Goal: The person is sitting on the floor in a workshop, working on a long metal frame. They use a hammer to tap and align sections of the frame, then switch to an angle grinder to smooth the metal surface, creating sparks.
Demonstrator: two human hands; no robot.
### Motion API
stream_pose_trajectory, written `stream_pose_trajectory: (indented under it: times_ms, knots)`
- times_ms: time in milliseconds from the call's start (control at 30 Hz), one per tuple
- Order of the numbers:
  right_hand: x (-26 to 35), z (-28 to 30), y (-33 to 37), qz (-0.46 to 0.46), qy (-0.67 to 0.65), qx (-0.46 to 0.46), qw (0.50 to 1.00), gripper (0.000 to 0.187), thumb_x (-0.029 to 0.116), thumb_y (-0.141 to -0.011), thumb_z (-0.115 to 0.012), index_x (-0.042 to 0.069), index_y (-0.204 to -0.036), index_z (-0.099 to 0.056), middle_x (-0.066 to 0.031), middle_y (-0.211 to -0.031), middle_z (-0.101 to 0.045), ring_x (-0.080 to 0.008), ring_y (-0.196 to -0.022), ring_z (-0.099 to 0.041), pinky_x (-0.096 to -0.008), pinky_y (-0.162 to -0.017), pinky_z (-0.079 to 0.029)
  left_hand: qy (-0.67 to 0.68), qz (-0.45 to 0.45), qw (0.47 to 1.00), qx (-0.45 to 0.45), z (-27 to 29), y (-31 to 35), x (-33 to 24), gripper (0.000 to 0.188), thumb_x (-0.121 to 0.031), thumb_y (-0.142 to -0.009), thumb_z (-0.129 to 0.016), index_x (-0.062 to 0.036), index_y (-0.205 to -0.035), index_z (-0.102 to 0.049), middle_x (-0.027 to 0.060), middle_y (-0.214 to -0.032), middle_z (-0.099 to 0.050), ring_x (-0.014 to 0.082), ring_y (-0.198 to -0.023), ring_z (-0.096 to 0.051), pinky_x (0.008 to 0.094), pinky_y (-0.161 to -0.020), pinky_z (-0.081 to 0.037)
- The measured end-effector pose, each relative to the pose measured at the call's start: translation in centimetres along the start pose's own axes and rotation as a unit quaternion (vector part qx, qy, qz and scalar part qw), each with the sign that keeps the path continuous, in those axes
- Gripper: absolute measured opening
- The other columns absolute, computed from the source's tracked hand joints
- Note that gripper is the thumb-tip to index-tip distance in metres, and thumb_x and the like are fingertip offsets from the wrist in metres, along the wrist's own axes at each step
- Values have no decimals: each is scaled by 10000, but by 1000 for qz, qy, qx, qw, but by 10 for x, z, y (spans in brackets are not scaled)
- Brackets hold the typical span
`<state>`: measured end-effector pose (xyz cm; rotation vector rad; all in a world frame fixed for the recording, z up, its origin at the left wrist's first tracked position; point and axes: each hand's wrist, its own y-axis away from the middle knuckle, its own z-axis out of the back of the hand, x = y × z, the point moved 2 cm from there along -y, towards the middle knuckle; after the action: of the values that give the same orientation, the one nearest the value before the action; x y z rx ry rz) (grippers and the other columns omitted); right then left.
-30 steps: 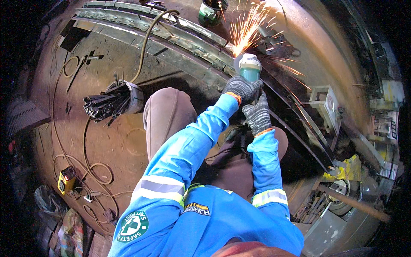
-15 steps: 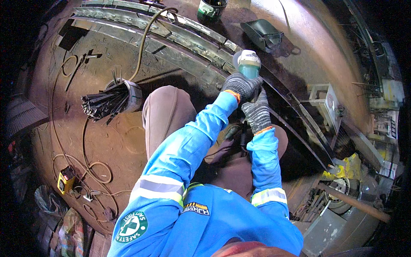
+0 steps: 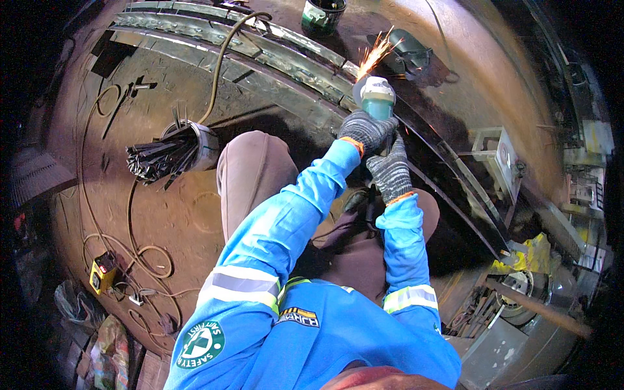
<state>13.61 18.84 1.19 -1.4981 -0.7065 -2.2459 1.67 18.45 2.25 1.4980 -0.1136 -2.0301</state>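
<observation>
Both hands, in grey knitted gloves with orange cuffs, are closed round an angle grinder point(image 3: 377, 106) with a teal body and a whitish head. My left hand point(image 3: 366, 130) grips it just behind the head. Lower on the body is my right hand point(image 3: 391, 170); part of its fingers is hidden. The grinder's disc point(image 3: 358, 91) is at the long curved metal beam point(image 3: 286, 55), and orange sparks point(image 3: 375, 56) fly from it away from me. Where exactly the disc touches is hidden by the grinder head.
Left of my knee, a bucket point(image 3: 207, 144) lies tilted with many thin dark rods. A hose point(image 3: 223, 62) crosses the beams; cables coil by a yellow-black box point(image 3: 102, 273). Beyond are a welding mask point(image 3: 408, 52) and a paint bucket point(image 3: 321, 16). A white metal frame point(image 3: 499, 159) stands right.
Sparks now spray from the disc, where none showed before. The grinder and both hands have stayed almost in the same place.
</observation>
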Motion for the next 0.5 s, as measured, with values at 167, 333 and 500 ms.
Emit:
stream_pose_trajectory:
  times_ms: [167, 333, 500]
  knots:
    - [18, -4, 4, -102, -305, -50, 945, 882, 1, -643, -652, 68, -1375, -163, -133, -1342, -392, -231, -1211, -424, -348, -1049, -321, -17, 3, 1000, 22, -1, 2, -3, 688, -617, -687, -595, 47, -859, -642, 257, -850, -630, 356, -861, -621, 404, -761, -482]
    - [3, 3, -1, -26, -51, -9, 998, 912, -18, -614, -656, 53, -1371, -152, -140, -1340, -391, -225, -1221, -414, -342, -1053, -315, -39, -5, 999, -5, -7, -6, 2, 673, -617, -683, -597, 33, -849, -651, 262, -843, -627, 354, -863, -620, 395, -759, -484]
    - [12, -1, -1, -107, -249, -32, 962, 914, -11, -611, -663, 69, -1373, -164, -130, -1339, -396, -217, -1229, -401, -345, -1058, -307, -18, 0, 1000, -2, -9, -7, 4, 661, -604, -676, -616, 36, -835, -651, 255, -822, -630, 363, -831, -621, 399, -743, -485]
